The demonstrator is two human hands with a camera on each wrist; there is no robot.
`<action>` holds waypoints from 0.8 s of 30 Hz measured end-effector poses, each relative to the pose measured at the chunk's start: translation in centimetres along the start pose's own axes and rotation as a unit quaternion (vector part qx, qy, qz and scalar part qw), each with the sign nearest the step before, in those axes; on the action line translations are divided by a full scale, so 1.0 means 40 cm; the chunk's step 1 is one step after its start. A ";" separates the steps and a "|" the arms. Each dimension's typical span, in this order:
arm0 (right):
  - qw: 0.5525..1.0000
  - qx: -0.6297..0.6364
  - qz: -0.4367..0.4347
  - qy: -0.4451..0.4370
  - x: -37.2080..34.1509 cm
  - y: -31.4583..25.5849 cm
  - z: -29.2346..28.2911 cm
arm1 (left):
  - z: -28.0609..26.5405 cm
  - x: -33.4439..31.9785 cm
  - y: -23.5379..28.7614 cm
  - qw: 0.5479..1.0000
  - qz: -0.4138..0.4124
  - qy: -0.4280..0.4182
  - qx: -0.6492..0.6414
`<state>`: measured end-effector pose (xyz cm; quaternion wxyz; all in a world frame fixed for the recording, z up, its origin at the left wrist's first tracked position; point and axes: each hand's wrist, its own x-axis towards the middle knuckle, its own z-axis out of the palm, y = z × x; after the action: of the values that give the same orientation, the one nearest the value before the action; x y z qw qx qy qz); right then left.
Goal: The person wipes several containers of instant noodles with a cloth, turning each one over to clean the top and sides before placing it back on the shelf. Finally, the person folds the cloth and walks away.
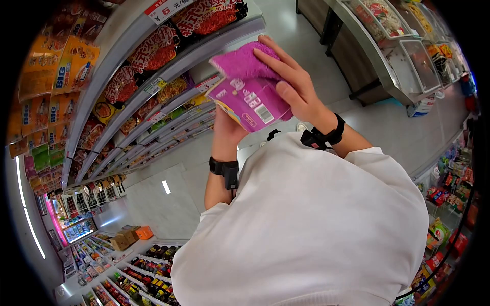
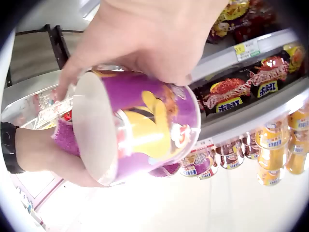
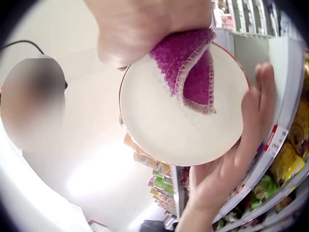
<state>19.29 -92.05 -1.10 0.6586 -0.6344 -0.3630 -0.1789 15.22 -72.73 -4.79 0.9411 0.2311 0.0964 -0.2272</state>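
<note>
A purple instant noodle cup (image 1: 251, 106) is tilted in front of the white shirt. My left hand (image 1: 228, 126) grips it, fingers and thumb spread round its wall, as the left wrist view shows. In my right hand (image 1: 298, 84) is a purple fluffy cloth (image 1: 242, 60) with pale stitched edges, lying against the cup. The right wrist view shows the folded cloth (image 3: 193, 72) over the cup's round white end (image 3: 169, 128). Printed on the wall in the left wrist view is a yellow figure (image 2: 149, 123).
Shelves of bagged noodles (image 1: 153, 48) rise close on the left, with orange noodle cups (image 1: 61, 64) at their far end. A counter with clear food bins (image 1: 421, 64) stands at the upper right. Bottles (image 1: 148, 268) fill a lower shelf, near cardboard boxes (image 1: 125, 237).
</note>
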 end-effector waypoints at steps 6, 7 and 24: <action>0.952 -0.235 -0.169 -0.099 0.001 -0.023 -0.017 | 0.058 -0.034 0.045 0.998 -0.032 -0.005 -0.057; 0.952 -0.235 -0.170 -0.097 -0.001 -0.028 -0.007 | 0.066 -0.039 0.040 0.999 0.042 0.006 0.018; 0.996 0.056 -0.012 -0.076 -0.034 -0.006 0.004 | -0.022 -0.025 0.010 0.999 0.026 0.043 -0.005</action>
<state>18.18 -92.23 -1.90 0.6615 -0.6042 -0.4285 -0.1175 14.49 -71.61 -5.11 0.9428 0.2380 0.1324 -0.1922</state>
